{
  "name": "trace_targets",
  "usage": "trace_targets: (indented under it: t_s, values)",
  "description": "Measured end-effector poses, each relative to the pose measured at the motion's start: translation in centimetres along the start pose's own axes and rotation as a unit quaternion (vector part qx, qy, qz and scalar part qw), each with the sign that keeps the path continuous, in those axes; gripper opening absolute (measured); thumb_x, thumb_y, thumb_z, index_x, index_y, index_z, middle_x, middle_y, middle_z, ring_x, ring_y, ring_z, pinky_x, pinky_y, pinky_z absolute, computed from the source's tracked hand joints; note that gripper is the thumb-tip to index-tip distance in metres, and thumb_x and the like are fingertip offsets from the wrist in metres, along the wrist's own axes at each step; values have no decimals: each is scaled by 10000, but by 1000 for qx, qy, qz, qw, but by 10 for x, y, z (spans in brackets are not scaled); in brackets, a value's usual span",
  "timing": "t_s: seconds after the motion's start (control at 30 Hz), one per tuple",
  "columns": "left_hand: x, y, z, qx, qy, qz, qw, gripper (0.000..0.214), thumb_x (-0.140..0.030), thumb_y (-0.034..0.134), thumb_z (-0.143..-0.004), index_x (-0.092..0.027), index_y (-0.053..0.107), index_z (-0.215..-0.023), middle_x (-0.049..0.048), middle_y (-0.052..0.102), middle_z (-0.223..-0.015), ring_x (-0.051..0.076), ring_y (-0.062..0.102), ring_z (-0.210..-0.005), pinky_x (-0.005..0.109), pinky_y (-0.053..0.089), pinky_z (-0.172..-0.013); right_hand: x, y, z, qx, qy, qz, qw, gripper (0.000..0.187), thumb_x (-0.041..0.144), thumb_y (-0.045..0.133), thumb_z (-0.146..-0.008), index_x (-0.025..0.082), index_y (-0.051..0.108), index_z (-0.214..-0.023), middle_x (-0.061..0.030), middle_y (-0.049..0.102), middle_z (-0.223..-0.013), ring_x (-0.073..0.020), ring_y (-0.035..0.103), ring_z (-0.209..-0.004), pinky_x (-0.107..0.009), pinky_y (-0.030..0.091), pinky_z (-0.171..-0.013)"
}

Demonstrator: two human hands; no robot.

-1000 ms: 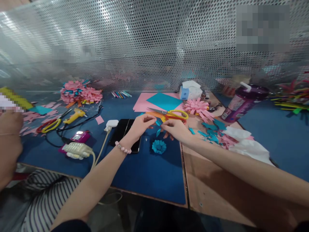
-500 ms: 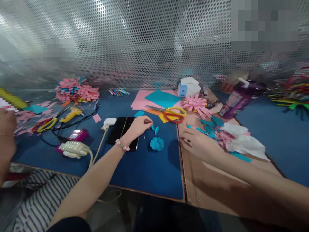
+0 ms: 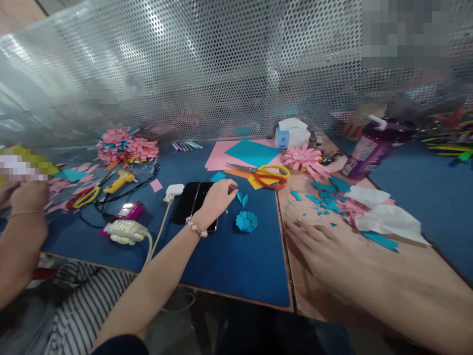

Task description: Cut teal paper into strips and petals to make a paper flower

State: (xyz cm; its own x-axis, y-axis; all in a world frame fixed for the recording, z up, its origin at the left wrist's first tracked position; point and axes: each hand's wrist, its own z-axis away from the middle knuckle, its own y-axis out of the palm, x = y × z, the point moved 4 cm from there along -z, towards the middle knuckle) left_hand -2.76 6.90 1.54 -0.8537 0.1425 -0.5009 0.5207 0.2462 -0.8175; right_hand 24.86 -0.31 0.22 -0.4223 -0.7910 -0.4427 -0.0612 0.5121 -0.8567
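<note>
My left hand (image 3: 219, 199), with a beaded bracelet on its wrist, rests across a black phone (image 3: 185, 202). Its fingers are curled together just above two small blue paper leaves (image 3: 242, 198); whatever they may pinch cannot be made out. Below the leaves a blue paper flower (image 3: 246, 222) sits on the blue tabletop. Over the brown board to the right, my right hand (image 3: 325, 249) is palm down, fingers stretched out and holding nothing, slightly blurred. Blue paper scraps (image 3: 327, 199) lie beyond it. Scissors with yellow and orange handles (image 3: 271, 175) lie behind the leaves.
Pink and blue paper sheets (image 3: 251, 152) and a tissue box (image 3: 291, 134) are at the back. A purple tumbler (image 3: 375, 150) stands right. At left are a yellow glue gun (image 3: 120, 181), a power strip (image 3: 127, 230) with cords, and a co-worker's hands (image 3: 27, 202).
My right hand has drawn nearer to me and its fingers have straightened. My left hand stays by the leaves. The view has shifted slightly, showing more of the co-worker's hands.
</note>
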Motion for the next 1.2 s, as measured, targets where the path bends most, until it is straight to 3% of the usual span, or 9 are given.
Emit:
trace_targets:
  t_s: [0.1, 0.2, 0.3, 0.4, 0.5, 0.67, 0.87, 1.07, 1.2]
  values:
    - [-3, -2, 2, -5, 17, -70, 997, 193, -234, 537, -889, -148, 649, -1021, 89, 690, -1019, 188, 651, -902, 305, 498, -835, -14, 3, 6, 11, 69, 28, 997, 456, -18, 386, -778, 26, 666, -1136, -247, 653, -1151, -382, 573, -1093, -519, 476, -836]
    - [-8, -4, 6, 2, 29, -181, 983, 233, -258, 492, -929, -143, 625, -1082, 110, 663, -1069, 226, 616, -1014, 341, 472, -894, -14, -4, -1, -32, 89, 15, 995, 478, -10, 362, -792, 30, 636, -1181, -258, 624, -1201, -393, 548, -1138, -544, 455, -864]
    - [-11, -1, 11, 32, 28, -280, 959, 281, -270, 445, -954, -130, 589, -1151, 146, 632, -1127, 275, 570, -1098, 392, 456, -908, 4, -16, -13, -123, 11, -40, 992, 486, 24, 336, -829, 112, 608, -1222, -191, 631, -1211, -321, 583, -1070, -484, 471, -840]
    - [-11, 5, 15, 52, 35, -318, 946, 302, -264, 402, -970, -130, 559, -1191, 152, 620, -1162, 280, 543, -1133, 394, 450, -904, 26, -26, -22, -181, -145, -125, 965, 425, 59, 291, -889, 111, 612, -1162, -133, 680, -895, -214, 603, -756, -366, 473, -656]
    - [-11, 7, 17, 57, 37, -329, 942, 315, -257, 363, -981, -135, 556, -1198, 149, 612, -1189, 280, 526, -1159, 397, 439, -926, 35, -29, -33, -174, -220, -198, 939, 358, 96, 286, -950, 113, 625, -1061, -61, 611, -688, -158, 532, -577, -306, 400, -522]
    - [-13, 8, 18, 62, 43, -330, 941, 337, -256, 346, -982, -120, 556, -1209, 162, 607, -1199, 282, 518, -1183, 407, 432, -953, 32, -27, -53, -146, -142, -271, 941, 307, 202, 398, -988, 192, 551, -722, 8, 553, -597, -122, 526, -511, -284, 357, -475]
    - [-14, 9, 19, 67, 43, -339, 937, 354, -258, 343, -980, -112, 540, -1236, 176, 599, -1212, 293, 507, -1211, 426, 422, -975, 33, -22, -51, -162, -134, -314, 926, 285, 124, 347, -976, 112, 582, -1136, -25, 646, -702, -127, 609, -599, -270, 433, -538]
    - [-16, 9, 19, 68, 44, -329, 941, 364, -256, 347, -976, -98, 549, -1235, 188, 600, -1206, 308, 519, -1200, 441, 431, -971, 35, -19, -49, -109, -164, -301, 933, 293, 125, 379, -939, 120, 630, -1090, -49, 639, -711, -155, 608, -620, -289, 436, -537]
    - [-9, -7, 9, 97, 55, -275, 955, 308, -271, 419, -958, -135, 600, -1166, 151, 633, -1173, 268, 572, -1141, 378, 456, -944, 35, -19, -50, -102, -165, -302, 934, 296, 120, 385, -927, 109, 628, -1096, -56, 640, -729, -166, 609, -626, -296, 432, -535]
